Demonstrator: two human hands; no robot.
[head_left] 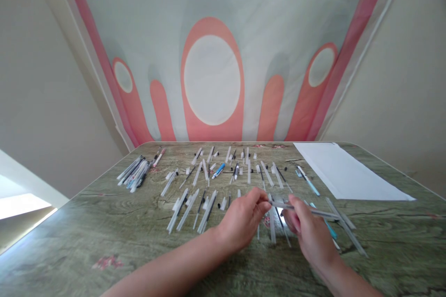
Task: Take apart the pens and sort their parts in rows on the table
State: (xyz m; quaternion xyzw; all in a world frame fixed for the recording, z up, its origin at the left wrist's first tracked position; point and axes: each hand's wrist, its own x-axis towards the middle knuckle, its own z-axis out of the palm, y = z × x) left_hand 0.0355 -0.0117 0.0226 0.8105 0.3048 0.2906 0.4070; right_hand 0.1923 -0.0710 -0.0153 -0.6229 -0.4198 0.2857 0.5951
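My left hand [244, 218] pinches the left tip of a clear pen barrel [320, 212] held just above the table. My right hand [308, 229] grips the same barrel near its middle, fingers curled round it. The barrel points to the right, nearly level. Several loose clear barrels, caps and thin refills [195, 204] lie scattered on the green wood-grain table [104, 236] around and beyond both hands.
A bundle of assembled pens [135, 171] lies at the far left. A blue pen part [219, 170] sits mid-table. A white sheet of paper [348, 171] lies at the far right. A pink and grey patterned cloth [212, 79] hangs behind the table.
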